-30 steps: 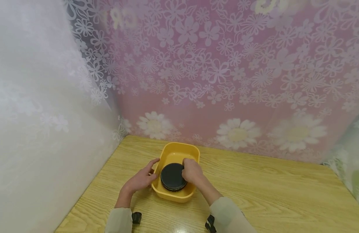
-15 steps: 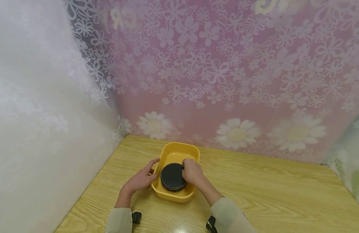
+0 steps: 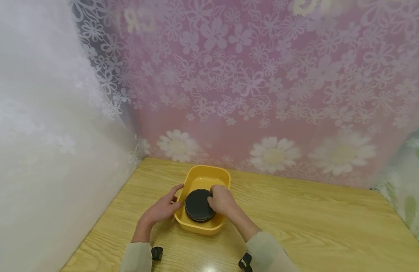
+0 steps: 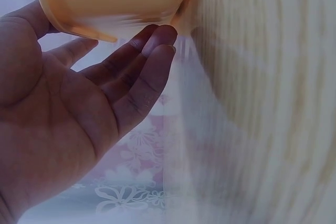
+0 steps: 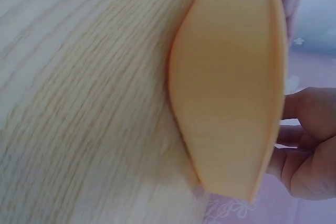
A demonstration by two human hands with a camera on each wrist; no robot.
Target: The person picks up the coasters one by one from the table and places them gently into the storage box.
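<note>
A yellow rectangular tub (image 3: 208,172) stands on the table, and a black flat round thing (image 3: 198,204) with a ridged edge lies in its near half. My left hand (image 3: 163,207) touches the tub's left rim with thumb and fingers spread; in the left wrist view, the left hand (image 4: 68,98) has its lower fingers loosely bent below the tub wall. My right hand (image 3: 222,200) reaches over the right rim and holds the round thing's right edge with curled fingers. In the right wrist view the tub wall (image 5: 226,87) hides the right fingertips.
The wood-grain table (image 3: 298,219) extends to the right of the tub. Behind it hangs a pink flowered cloth (image 3: 230,113), and a whitish cloth (image 3: 60,151) borders the left side. Black wrist straps (image 3: 157,253) show near both sleeves.
The whole head view has shifted slightly to the left. Both hands, the tub and the black round thing keep nearly the same places relative to one another.
</note>
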